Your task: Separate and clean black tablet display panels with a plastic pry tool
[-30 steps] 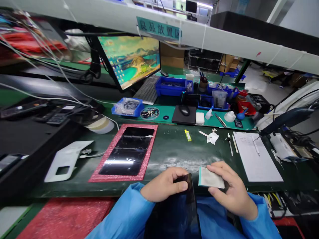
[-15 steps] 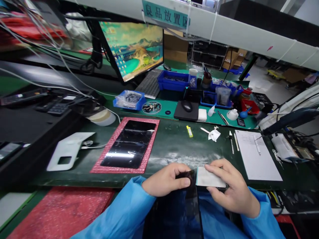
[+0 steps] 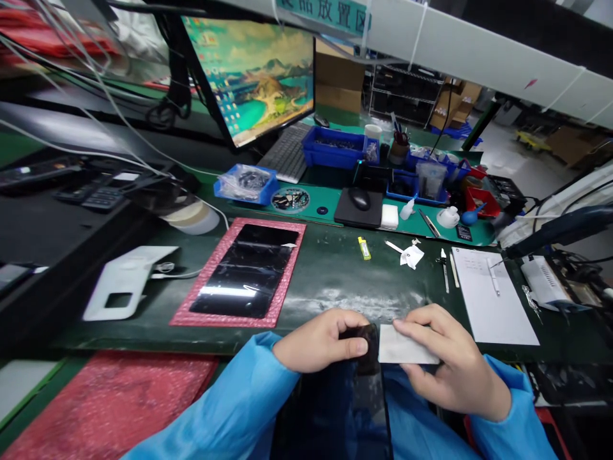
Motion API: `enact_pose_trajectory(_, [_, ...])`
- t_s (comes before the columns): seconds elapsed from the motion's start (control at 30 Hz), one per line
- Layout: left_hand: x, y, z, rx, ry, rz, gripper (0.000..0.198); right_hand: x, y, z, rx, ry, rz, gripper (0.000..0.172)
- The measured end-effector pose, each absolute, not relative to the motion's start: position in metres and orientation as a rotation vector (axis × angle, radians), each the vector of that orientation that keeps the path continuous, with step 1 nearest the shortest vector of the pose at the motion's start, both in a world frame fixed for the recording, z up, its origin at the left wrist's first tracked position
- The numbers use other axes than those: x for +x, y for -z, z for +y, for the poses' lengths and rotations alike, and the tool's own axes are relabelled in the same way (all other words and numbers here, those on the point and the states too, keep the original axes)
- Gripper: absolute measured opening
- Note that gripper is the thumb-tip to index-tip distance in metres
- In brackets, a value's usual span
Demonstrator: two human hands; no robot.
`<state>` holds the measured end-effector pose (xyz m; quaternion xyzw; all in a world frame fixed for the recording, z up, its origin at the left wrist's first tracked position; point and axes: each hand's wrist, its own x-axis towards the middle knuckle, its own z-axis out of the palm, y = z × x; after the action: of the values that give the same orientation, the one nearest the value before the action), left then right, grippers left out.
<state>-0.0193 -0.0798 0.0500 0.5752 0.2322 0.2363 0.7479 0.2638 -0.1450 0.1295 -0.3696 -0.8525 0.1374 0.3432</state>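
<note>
My left hand (image 3: 325, 342) grips the top end of a black tablet-like panel (image 3: 335, 409), thumb on its glossy face and fingers behind. The panel hangs tilted at the table's front edge, its lower end running out of view over my lap. In my right hand (image 3: 445, 358) is a white rectangular pad (image 3: 407, 345), pinched between the thumb below and the fingers on top. The pad's left end is right beside the panel's upper right edge; I cannot tell whether they touch. Beyond my left hand, several dark glossy panels (image 3: 249, 271) lie on a pink bubble-wrap sheet (image 3: 282, 300).
A yellow lighter (image 3: 364, 248), a crumpled white wipe (image 3: 410, 256) and paper sheets with a pen (image 3: 493, 300) lie on the dark green table. Farther back are a mouse (image 3: 359, 199), blue bins (image 3: 330, 147) and a monitor (image 3: 268, 89). A white bracket (image 3: 129, 275) stands left.
The white pad has tipped slightly, so the teal left edge and dark underside seen before no longer show. My right hand has shifted slightly right. The camera view has tilted a little downward.
</note>
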Motion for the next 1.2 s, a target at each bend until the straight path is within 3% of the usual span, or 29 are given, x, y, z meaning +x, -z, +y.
enact_pose_trajectory(0.7, [-0.020, -0.053, -0.081, 1.275, -0.509, 0.505, 0.083, 0.264, -0.132, -0.150, -0.946, -0.413, -2.191, 0.086])
enact_pose_trajectory(0.9, [-0.020, -0.057, -0.080, 1.290, -0.481, 0.531, 0.083, 0.264, -0.132, -0.150, -0.928, -0.372, -2.205, 0.074])
enact_pose_trajectory(1.03, [-0.022, -0.064, -0.081, 1.337, -0.444, 0.591, 0.075, 0.269, -0.128, -0.151, -0.934, -0.388, -2.199, 0.068])
enact_pose_trajectory(1.2, [-0.028, -0.076, -0.083, 1.414, -0.371, 0.710, 0.048, 0.278, -0.120, -0.154, -0.953, -0.481, -2.151, 0.065])
